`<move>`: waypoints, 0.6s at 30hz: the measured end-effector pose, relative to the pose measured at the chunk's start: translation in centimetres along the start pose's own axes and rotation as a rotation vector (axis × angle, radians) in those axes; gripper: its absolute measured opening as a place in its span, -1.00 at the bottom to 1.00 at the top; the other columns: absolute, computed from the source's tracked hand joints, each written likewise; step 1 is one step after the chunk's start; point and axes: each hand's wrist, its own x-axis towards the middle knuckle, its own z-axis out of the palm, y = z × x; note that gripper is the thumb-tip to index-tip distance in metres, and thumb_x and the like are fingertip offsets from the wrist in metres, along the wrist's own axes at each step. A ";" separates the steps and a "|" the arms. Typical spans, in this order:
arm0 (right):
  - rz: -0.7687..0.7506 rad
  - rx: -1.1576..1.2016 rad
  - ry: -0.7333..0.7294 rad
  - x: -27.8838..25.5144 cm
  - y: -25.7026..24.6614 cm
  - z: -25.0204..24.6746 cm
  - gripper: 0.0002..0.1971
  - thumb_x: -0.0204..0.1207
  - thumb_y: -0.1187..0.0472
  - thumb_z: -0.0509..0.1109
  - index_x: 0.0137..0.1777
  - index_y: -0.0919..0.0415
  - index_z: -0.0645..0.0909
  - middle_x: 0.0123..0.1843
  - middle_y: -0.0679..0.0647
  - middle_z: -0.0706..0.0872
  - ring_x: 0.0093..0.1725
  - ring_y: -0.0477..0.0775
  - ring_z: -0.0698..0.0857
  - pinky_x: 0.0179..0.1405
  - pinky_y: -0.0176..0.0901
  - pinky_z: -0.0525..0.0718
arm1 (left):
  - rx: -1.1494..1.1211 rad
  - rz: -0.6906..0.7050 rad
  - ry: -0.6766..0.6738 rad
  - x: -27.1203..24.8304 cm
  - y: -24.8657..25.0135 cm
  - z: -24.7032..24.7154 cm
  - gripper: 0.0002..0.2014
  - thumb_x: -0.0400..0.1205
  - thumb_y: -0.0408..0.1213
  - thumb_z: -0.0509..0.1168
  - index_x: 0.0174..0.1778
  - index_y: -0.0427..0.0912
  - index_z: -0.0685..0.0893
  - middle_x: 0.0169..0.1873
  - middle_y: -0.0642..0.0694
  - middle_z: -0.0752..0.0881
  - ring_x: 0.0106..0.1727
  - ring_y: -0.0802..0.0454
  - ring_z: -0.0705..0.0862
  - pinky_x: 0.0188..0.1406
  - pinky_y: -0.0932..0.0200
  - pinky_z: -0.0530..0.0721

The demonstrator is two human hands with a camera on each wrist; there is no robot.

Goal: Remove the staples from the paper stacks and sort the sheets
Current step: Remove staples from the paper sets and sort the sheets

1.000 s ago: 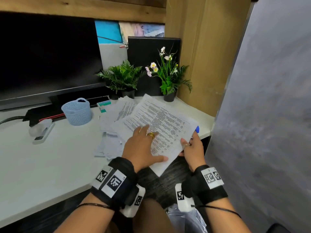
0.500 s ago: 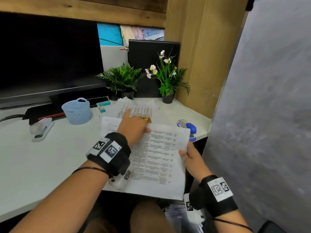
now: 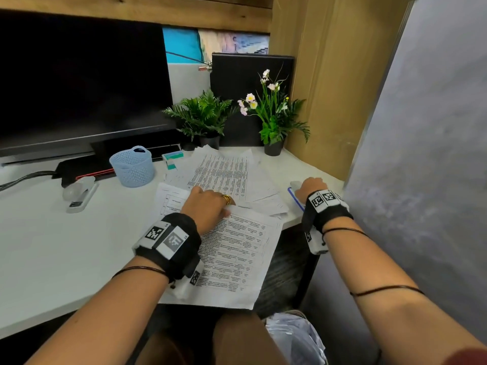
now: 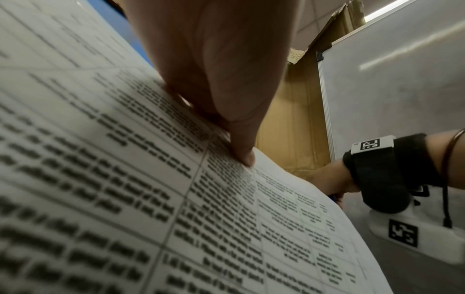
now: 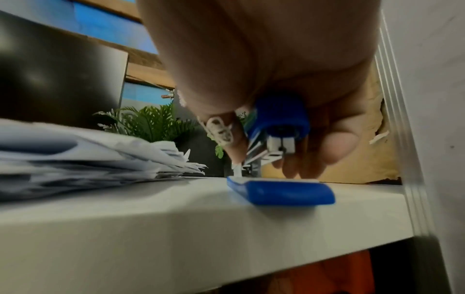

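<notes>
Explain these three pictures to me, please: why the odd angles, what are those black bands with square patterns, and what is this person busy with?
No robot here: a person wears a camera on the head and one on each wrist, strapped on by those patterned bands. The wide picture comes from the head camera; the two close-ups look along each hand.

The left hand rests on a printed paper stack that overhangs the white desk, thumb pressing on the page in its close-up. The right hand grips a blue stapler at the desk's right edge; its base sits on the desk. More loose sheets lie behind. Farther back stand a small blue basket, a white stapler, two potted plants and a dark monitor.
</notes>
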 end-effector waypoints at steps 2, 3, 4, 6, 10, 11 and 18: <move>-0.098 -0.046 -0.031 0.0 0.3 0.5 -0.63 0.68 0.16 0.09 0.42 0.26 0.42 0.33 0.29 0.58 0.27 0.31 0.59 0.23 0.01 0.56 | 0.000 0.001 0.005 -0.2 0.1 0.0 -0.67 0.73 -0.05 0.10 0.42 0.11 0.49 0.17 0.06 0.68 0.21 0.04 0.58 0.21 0.08 0.25; -0.124 -0.061 -0.041 -0.2 0.4 0.6 -0.63 0.68 0.20 0.07 0.45 0.22 0.39 0.33 0.31 0.59 0.27 0.31 0.60 0.23 0.02 0.56 | 0.001 0.001 0.007 -0.4 0.1 0.0 -0.67 0.73 -0.05 0.09 0.42 0.11 0.49 0.16 0.06 0.68 0.21 0.04 0.58 0.21 0.07 0.25; -0.137 -0.062 -0.052 -0.2 0.5 0.6 -0.60 0.67 0.22 0.08 0.49 0.19 0.35 0.35 0.32 0.57 0.29 0.31 0.59 0.25 0.04 0.55 | 0.000 0.001 0.008 -0.4 0.2 0.0 -0.67 0.73 -0.05 0.08 0.41 0.10 0.50 0.14 0.05 0.68 0.19 0.04 0.58 0.21 0.07 0.25; -0.098 -0.039 -0.090 -0.4 0.3 0.4 -0.58 0.67 0.22 0.10 0.51 0.23 0.33 0.38 0.31 0.54 0.34 0.30 0.56 0.29 0.03 0.52 | -0.005 -0.010 0.002 -0.5 0.4 0.2 -0.67 0.72 -0.06 0.06 0.37 0.07 0.54 0.08 0.04 0.69 0.12 0.03 0.60 0.19 0.07 0.25; 0.056 0.233 -0.099 -1.7 0.4 -0.2 -0.64 0.67 0.17 0.15 0.28 0.45 0.52 0.29 0.29 0.59 0.27 0.28 0.58 0.07 -0.11 0.50 | 0.013 -0.039 0.011 -0.7 1.2 0.5 -0.66 0.70 0.04 0.03 0.23 0.04 0.61 -0.03 0.05 0.71 0.01 0.05 0.61 0.14 0.08 0.25; 0.082 0.350 -0.077 -2.3 0.4 -0.2 -0.65 0.66 0.16 0.19 0.24 0.46 0.53 0.23 0.29 0.60 0.20 0.29 0.59 0.05 -0.10 0.51 | 0.006 -0.040 0.023 -0.8 1.6 0.5 -0.65 0.70 0.09 0.04 0.19 0.04 0.62 -0.03 0.06 0.71 -0.01 0.06 0.60 0.15 0.08 0.25; 0.033 1.391 -0.006 -8.9 -0.5 0.9 -0.63 0.48 0.35 0.47 0.18 0.25 0.38 0.04 0.15 0.62 0.01 0.08 0.64 0.13 -0.04 0.66 | -0.054 0.001 0.083 -1.3 3.4 0.3 -0.65 0.67 0.17 0.07 0.05 0.08 0.68 -0.18 0.09 0.71 -0.09 0.09 0.59 0.06 0.12 0.21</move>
